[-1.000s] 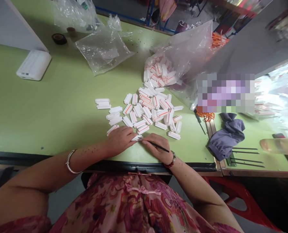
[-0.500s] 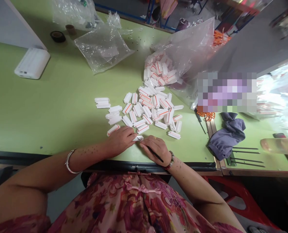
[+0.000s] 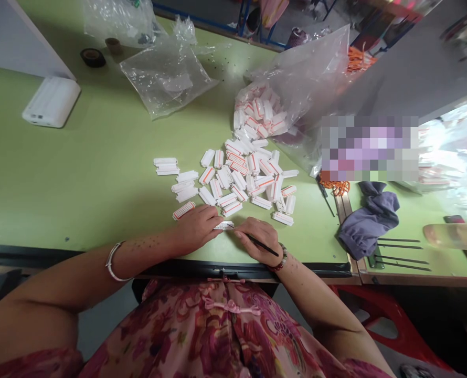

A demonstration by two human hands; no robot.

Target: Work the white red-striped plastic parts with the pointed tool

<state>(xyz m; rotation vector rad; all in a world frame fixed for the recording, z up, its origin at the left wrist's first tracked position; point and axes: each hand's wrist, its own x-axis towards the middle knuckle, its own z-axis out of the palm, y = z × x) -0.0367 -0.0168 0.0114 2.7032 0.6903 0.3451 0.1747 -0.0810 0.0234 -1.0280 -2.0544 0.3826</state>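
Observation:
My left hand (image 3: 196, 228) is closed on a small white plastic connector (image 3: 223, 225) and presses it against the green table (image 3: 80, 178) near the front edge. My right hand (image 3: 259, 239) is pinched round a thin black pick (image 3: 263, 245), whose tip points at the connector's right end. Just beyond both hands lies a loose pile of white and orange connectors (image 3: 237, 181). One connector (image 3: 183, 210) lies apart, beside my left hand.
An open clear bag with more connectors (image 3: 268, 113) lies behind the pile. Empty clear bags (image 3: 166, 79) and a white box (image 3: 51, 102) sit at the far left. A grey cloth (image 3: 369, 218) and thin black rods (image 3: 401, 257) lie at the right.
Both hands stay on the same connector. My right hand has shifted slightly, and the black pick has swung from pointing down-right back to a flatter angle.

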